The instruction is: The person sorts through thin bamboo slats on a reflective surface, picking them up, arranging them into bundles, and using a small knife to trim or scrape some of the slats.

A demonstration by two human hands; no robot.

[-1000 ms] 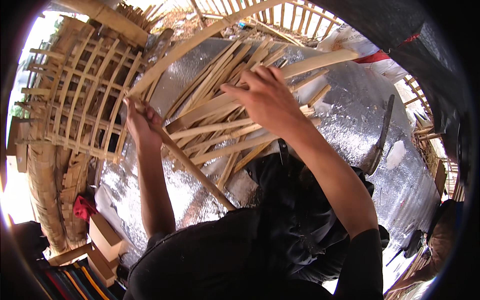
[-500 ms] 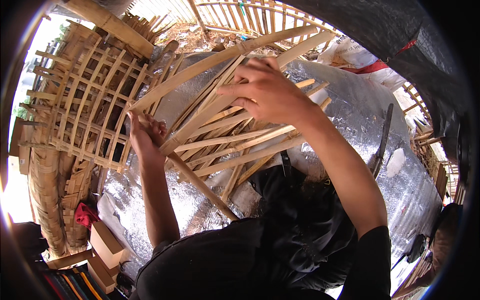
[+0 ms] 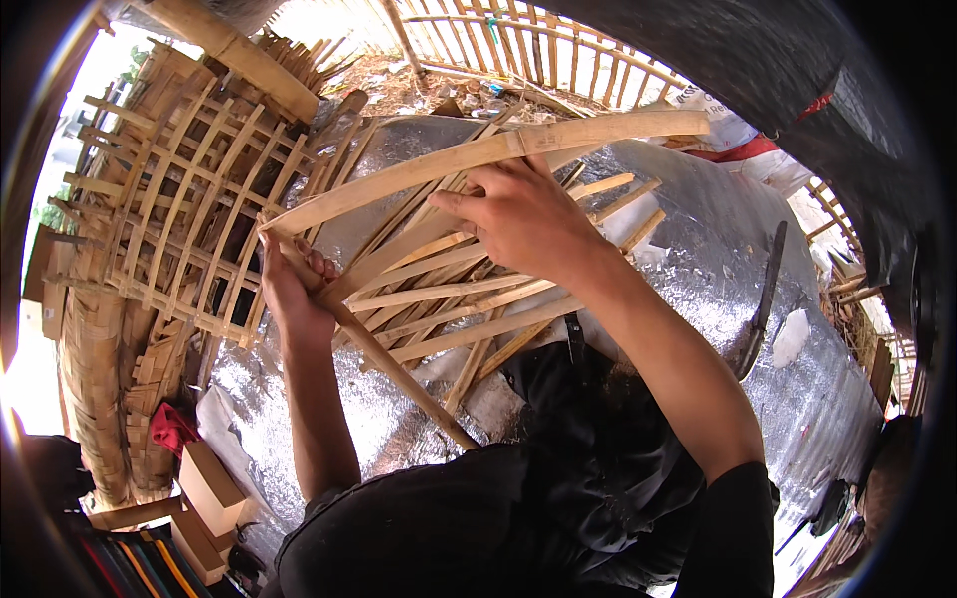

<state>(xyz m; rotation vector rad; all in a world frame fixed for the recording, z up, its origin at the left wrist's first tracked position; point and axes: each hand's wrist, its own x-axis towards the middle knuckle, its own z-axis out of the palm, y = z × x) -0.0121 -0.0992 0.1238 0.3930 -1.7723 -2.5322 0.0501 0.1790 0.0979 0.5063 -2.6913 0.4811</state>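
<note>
My left hand (image 3: 299, 282) is closed round a thin bamboo stick (image 3: 399, 377) and the near ends of split bamboo strips. A long, wide bamboo strip (image 3: 419, 165) arcs from that hand across to the upper right. Under it, a second bamboo strip (image 3: 384, 261) runs from my left hand up to my right hand (image 3: 533, 214), whose bent fingers and thumb grip it; its far part is partly hidden by my hand. Below both hands lies a loose pile of narrow bamboo strips (image 3: 469, 304), fanned out over a silver sheet.
A woven bamboo lattice (image 3: 184, 214) stands at the left. The silver sheet (image 3: 698, 289) spreads around me, with a long dark blade-like tool (image 3: 763, 304) on its right side. Cardboard boxes (image 3: 211, 488) sit at lower left. A slatted bamboo fence (image 3: 538, 45) is at the back.
The far end of the wide strip has swung to the right and downward. My right hand has shifted slightly left and down. My left hand keeps its hold.
</note>
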